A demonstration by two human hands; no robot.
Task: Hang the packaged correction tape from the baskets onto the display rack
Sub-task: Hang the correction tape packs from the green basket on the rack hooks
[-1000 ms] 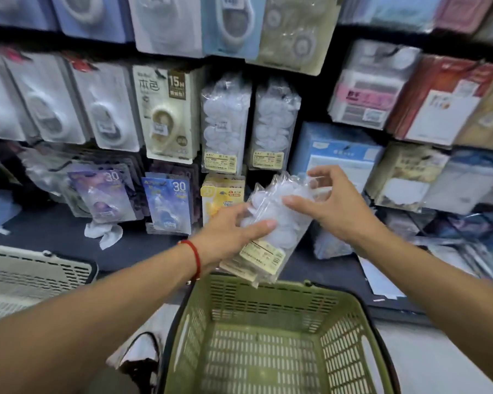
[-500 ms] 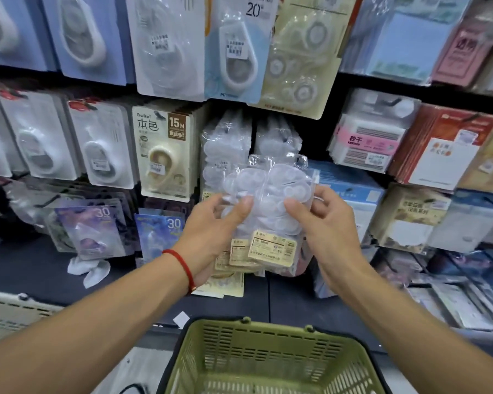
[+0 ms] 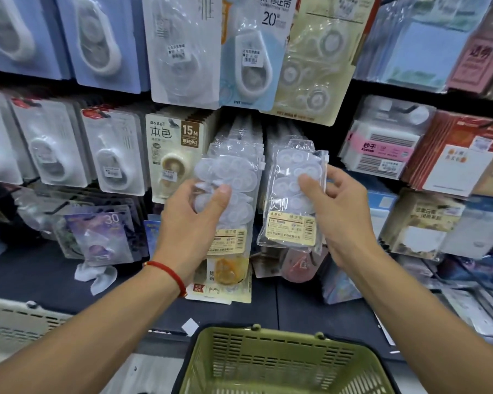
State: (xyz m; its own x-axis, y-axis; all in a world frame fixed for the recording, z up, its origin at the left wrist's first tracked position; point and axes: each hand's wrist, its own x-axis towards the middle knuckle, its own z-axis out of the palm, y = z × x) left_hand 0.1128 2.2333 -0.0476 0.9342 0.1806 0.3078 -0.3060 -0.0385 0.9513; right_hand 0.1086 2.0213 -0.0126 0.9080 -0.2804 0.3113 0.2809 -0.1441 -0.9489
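Nearest the camera, low and centre: a green slatted basket (image 3: 282, 362), only its far rim and part of the floor in view. To the left, the corner of a pale grey basket (image 3: 15, 322). Between them, on the dark shelf ledge (image 3: 310, 305), a small white scrap of paper (image 3: 190, 327).

Rising from both lower corners, two bare forearms, a red string bracelet (image 3: 168, 273) on the left wrist.

Above the green basket, held up side by side before the display rack (image 3: 350, 89):
- left hand (image 3: 192, 223), fingers and thumb curled round a clear bag of correction tape (image 3: 231, 194), thumb pressed across its front, yellow label showing below the palm;
- right hand (image 3: 342, 214), pinching a second clear bag (image 3: 295, 194) by its right edge, thumb on the front, fingers behind; yellow barcode label at its foot.

A narrow gap between the two bags, neither touching the other. Whether either bag's top is on a hook: cannot tell.

Directly behind, blocking the way: two dense rows of identical clear bags (image 3: 236, 140) already hanging, tops packed close. Below the hands, a yellow carded pack (image 3: 228, 274) and a reddish pack (image 3: 296, 264) leaning on the ledge.

Further back, left: a beige carded tape marked 15M (image 3: 174, 155), white carded dispensers (image 3: 114, 157), a purple pack marked 30 (image 3: 100, 231), crumpled white wrap (image 3: 96, 275) beneath. Right: pink-labelled white packs (image 3: 382, 146), red-backed cards (image 3: 461, 155).

Top row: blue cards (image 3: 97, 38), a pack marked 20 (image 3: 254, 52), a cream refill card (image 3: 313, 58).
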